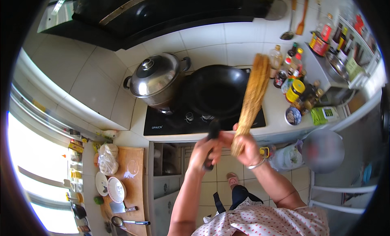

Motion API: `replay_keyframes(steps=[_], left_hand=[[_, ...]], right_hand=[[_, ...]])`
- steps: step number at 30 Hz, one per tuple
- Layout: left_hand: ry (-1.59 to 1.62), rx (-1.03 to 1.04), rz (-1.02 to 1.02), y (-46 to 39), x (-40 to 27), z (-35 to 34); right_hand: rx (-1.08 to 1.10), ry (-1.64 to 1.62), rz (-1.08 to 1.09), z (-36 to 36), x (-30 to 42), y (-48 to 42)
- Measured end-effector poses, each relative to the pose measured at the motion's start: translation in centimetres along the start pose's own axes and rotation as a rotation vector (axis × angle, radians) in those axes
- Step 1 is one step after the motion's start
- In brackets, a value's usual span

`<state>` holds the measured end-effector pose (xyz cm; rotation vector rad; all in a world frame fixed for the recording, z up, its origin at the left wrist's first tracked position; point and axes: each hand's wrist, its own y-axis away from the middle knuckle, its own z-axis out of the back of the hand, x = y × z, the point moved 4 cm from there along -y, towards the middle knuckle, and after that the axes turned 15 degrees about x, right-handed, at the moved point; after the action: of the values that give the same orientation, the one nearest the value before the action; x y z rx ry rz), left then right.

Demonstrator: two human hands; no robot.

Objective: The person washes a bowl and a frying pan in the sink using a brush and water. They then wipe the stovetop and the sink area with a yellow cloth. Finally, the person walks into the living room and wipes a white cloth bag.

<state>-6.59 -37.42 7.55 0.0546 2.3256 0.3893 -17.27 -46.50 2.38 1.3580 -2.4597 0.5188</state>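
My left hand is wrapped around the black handle of a dark wok, which sits on the black gas stove. Close beside it, my right hand grips the lower end of a long straw-coloured bundle, apparently a bamboo wok brush. The brush slants up past the wok's right side and is slightly blurred. A dark, shiny inside shows in the wok; I cannot tell if there is water in it. My right wrist wears a silver bangle.
A lidded steel pot stands left of the wok on the stove. Sauce bottles and jars crowd the counter to the right. At lower left, a cutting board bears a cleaver and a ladle. A range hood hangs above.
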Motion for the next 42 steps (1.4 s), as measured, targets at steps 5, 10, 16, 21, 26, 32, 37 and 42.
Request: replay_keyframes(steps=[5, 10, 16, 21, 26, 32, 37, 42], left_hand=[[0.127, 0.127, -0.047, -12.0, -1.1, 0.7], [0.168, 0.137, -0.037, -15.7, -0.3, 0.9], [0.137, 0.091, 0.006, -15.3, 2.6, 3.2], [0.177, 0.112, 0.046, -15.3, 4.6, 4.5], [-0.054, 0.006, 0.036, -14.8, 5.4, 5.4], [-0.526, -0.063, -0.121, -1.1, 3.0, 4.9], [-0.451, -0.178, -0.405, 15.7, 7.1, 7.6], [-0.279, -0.696, -0.549, 35.1, 11.6, 10.9]], right_hand=[[-0.105, 0.065, 0.072, 4.6, 6.1, -6.6], [-0.123, 0.091, 0.078, 7.1, 7.5, -7.9], [-0.178, 0.103, 0.062, 8.7, 5.8, -6.7], [-0.228, 0.14, 0.065, 9.2, 4.6, -5.4], [-0.404, 0.543, 0.093, 6.8, 4.9, -4.7], [-0.216, 0.966, 0.084, -4.2, -0.5, -0.8], [0.192, 1.221, -0.186, -9.8, -15.0, 4.8], [0.711, 1.296, -0.354, -16.8, -31.0, 12.2]])
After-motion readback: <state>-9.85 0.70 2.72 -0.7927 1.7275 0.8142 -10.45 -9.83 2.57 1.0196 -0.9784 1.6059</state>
